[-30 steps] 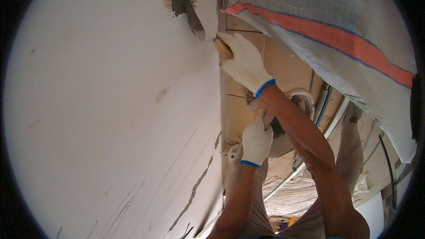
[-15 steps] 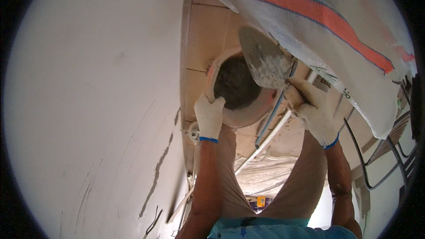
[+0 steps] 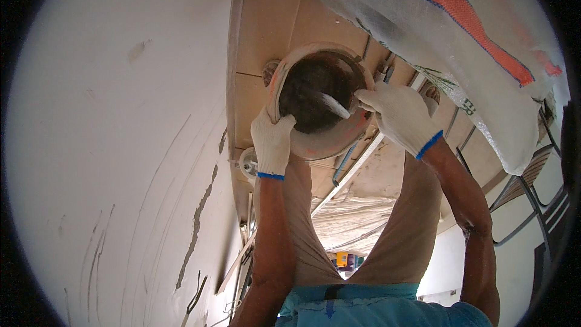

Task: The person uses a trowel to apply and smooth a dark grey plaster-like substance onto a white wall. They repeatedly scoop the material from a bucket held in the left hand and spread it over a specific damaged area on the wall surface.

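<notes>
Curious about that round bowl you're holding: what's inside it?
The bowl holds dark wet paste, and the trowel blade held by the right hand dips into it. The left hand grips its rim. The bottom is hidden under the paste.

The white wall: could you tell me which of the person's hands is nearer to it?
Left. The left hand grips the bowl rim on the side toward the wall; the right hand is on the bowl's far side.

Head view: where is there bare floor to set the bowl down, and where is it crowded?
Bare tiles lie between the white wall and the woven sack, above the bowl. It is crowded below the bowl, where pipes and plastic sheeting lie between the legs. The left hand grips the rim; the right hand works a trowel inside.
</notes>
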`<action>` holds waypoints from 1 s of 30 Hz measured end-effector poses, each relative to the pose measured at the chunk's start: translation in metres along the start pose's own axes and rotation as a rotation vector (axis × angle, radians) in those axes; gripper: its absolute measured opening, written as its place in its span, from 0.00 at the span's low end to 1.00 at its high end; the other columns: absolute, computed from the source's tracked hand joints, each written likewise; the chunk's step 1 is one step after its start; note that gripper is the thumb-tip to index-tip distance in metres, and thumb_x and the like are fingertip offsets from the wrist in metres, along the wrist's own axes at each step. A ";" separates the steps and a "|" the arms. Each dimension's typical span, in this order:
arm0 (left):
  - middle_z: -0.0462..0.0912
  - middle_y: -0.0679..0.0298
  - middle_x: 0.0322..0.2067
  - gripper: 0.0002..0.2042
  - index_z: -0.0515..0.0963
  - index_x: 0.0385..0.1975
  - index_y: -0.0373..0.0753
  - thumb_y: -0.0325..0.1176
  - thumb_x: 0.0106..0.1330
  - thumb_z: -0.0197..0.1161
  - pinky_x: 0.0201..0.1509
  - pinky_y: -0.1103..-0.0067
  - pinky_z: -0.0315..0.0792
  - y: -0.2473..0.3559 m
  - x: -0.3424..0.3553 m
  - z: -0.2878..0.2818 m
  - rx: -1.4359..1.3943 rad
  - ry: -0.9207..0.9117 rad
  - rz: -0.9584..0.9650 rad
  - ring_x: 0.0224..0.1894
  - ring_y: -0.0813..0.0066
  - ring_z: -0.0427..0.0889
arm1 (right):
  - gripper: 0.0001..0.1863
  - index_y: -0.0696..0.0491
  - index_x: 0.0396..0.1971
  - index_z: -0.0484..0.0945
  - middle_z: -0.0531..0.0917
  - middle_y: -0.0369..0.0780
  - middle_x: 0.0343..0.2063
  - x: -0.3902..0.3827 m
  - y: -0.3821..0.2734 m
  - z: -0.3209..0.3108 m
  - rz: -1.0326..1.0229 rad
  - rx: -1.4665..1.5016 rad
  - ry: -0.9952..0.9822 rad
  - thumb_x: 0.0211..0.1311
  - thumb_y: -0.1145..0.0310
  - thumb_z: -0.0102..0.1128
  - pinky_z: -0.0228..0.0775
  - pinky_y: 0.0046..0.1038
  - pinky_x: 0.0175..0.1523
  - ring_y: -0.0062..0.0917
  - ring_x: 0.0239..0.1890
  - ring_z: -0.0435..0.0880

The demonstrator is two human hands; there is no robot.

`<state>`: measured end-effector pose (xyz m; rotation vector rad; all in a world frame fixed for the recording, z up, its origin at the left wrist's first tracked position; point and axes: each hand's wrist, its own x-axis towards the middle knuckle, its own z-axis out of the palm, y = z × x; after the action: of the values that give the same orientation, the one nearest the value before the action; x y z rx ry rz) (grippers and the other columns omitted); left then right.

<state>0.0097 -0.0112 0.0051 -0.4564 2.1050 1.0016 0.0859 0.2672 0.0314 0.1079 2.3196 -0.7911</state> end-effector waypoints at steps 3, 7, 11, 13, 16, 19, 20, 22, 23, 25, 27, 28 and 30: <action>0.87 0.48 0.35 0.21 0.81 0.44 0.23 0.33 0.56 0.68 0.46 0.71 0.76 0.000 -0.002 -0.001 -0.009 -0.003 0.008 0.38 0.63 0.84 | 0.16 0.50 0.46 0.85 0.86 0.46 0.35 0.016 0.005 0.016 -0.049 -0.077 -0.018 0.55 0.74 0.66 0.82 0.45 0.43 0.44 0.39 0.89; 0.87 0.48 0.35 0.21 0.81 0.45 0.23 0.33 0.56 0.68 0.46 0.71 0.76 -0.002 -0.002 -0.001 0.000 0.005 0.005 0.37 0.63 0.84 | 0.15 0.50 0.43 0.86 0.87 0.46 0.35 0.024 0.008 0.034 -0.105 -0.107 0.064 0.54 0.74 0.65 0.81 0.45 0.42 0.44 0.39 0.89; 0.87 0.49 0.35 0.21 0.81 0.45 0.23 0.33 0.56 0.68 0.46 0.71 0.76 0.006 -0.005 -0.002 0.008 -0.024 -0.002 0.37 0.63 0.84 | 0.14 0.50 0.43 0.86 0.87 0.46 0.35 0.027 0.007 0.043 -0.075 -0.113 0.026 0.55 0.73 0.65 0.81 0.46 0.43 0.43 0.39 0.89; 0.86 0.49 0.35 0.20 0.81 0.45 0.23 0.33 0.56 0.68 0.46 0.71 0.76 0.005 -0.005 -0.002 -0.003 -0.020 0.025 0.37 0.64 0.83 | 0.14 0.50 0.42 0.86 0.87 0.46 0.35 0.028 0.006 0.045 -0.081 -0.107 0.028 0.55 0.73 0.65 0.81 0.45 0.43 0.43 0.40 0.89; 0.86 0.50 0.33 0.20 0.81 0.44 0.24 0.33 0.57 0.67 0.45 0.71 0.76 0.004 -0.005 -0.001 -0.002 -0.020 0.021 0.36 0.64 0.83 | 0.14 0.50 0.42 0.87 0.87 0.46 0.36 0.029 0.007 0.048 -0.110 -0.103 0.048 0.55 0.73 0.65 0.82 0.45 0.44 0.43 0.40 0.89; 0.85 0.50 0.32 0.19 0.81 0.43 0.24 0.33 0.56 0.67 0.43 0.71 0.76 0.007 -0.005 -0.001 0.052 -0.023 0.005 0.35 0.64 0.82 | 0.14 0.50 0.43 0.87 0.87 0.45 0.37 0.031 0.008 0.050 -0.109 -0.089 0.019 0.55 0.73 0.65 0.82 0.45 0.44 0.43 0.41 0.89; 0.85 0.50 0.32 0.19 0.81 0.43 0.24 0.33 0.56 0.67 0.43 0.71 0.75 0.009 -0.005 -0.001 0.078 -0.024 0.001 0.35 0.64 0.82 | 0.14 0.50 0.43 0.88 0.87 0.45 0.37 0.031 0.008 0.050 -0.101 -0.080 0.008 0.55 0.73 0.64 0.83 0.45 0.45 0.43 0.41 0.89; 0.85 0.50 0.32 0.19 0.81 0.43 0.24 0.33 0.56 0.67 0.43 0.71 0.75 0.008 -0.006 0.000 0.059 -0.031 -0.017 0.35 0.64 0.82 | 0.15 0.50 0.43 0.88 0.88 0.45 0.37 0.032 0.008 0.052 -0.099 -0.068 -0.014 0.55 0.73 0.64 0.83 0.45 0.46 0.43 0.41 0.90; 0.85 0.50 0.32 0.19 0.81 0.42 0.24 0.33 0.56 0.67 0.42 0.71 0.75 0.008 -0.006 0.000 0.050 -0.034 -0.027 0.35 0.64 0.82 | 0.15 0.50 0.43 0.88 0.88 0.46 0.37 0.032 0.008 0.053 -0.103 -0.065 -0.024 0.55 0.73 0.64 0.83 0.45 0.46 0.43 0.41 0.90; 0.85 0.50 0.32 0.18 0.81 0.42 0.24 0.33 0.56 0.67 0.42 0.71 0.75 0.009 -0.005 -0.002 0.108 -0.035 -0.022 0.35 0.65 0.82 | 0.15 0.50 0.44 0.88 0.88 0.46 0.37 0.033 0.009 0.054 -0.110 -0.061 -0.034 0.55 0.73 0.64 0.83 0.45 0.46 0.43 0.41 0.90; 0.85 0.50 0.32 0.18 0.81 0.42 0.25 0.32 0.56 0.67 0.42 0.71 0.75 0.010 -0.005 -0.002 0.133 -0.036 -0.019 0.35 0.65 0.82 | 0.15 0.50 0.44 0.89 0.88 0.46 0.37 0.032 0.010 0.058 -0.115 -0.057 -0.037 0.56 0.73 0.63 0.83 0.45 0.46 0.43 0.41 0.90; 0.85 0.51 0.32 0.18 0.81 0.42 0.25 0.32 0.56 0.67 0.42 0.71 0.75 0.011 -0.005 -0.002 0.129 -0.035 -0.018 0.35 0.65 0.82 | 0.16 0.50 0.45 0.89 0.88 0.46 0.37 0.032 0.012 0.061 -0.118 -0.043 -0.037 0.56 0.73 0.63 0.83 0.45 0.47 0.43 0.41 0.90; 0.85 0.51 0.32 0.17 0.81 0.42 0.25 0.32 0.57 0.66 0.43 0.71 0.76 0.013 -0.006 -0.001 0.117 -0.035 -0.017 0.35 0.66 0.82 | 0.17 0.49 0.46 0.89 0.88 0.46 0.38 0.032 0.014 0.064 -0.124 -0.015 -0.036 0.56 0.73 0.63 0.83 0.45 0.47 0.43 0.42 0.90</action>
<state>0.0057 -0.0041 0.0164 -0.3949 2.1114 0.8655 0.1020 0.2377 -0.0338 -0.0568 2.3151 -0.8302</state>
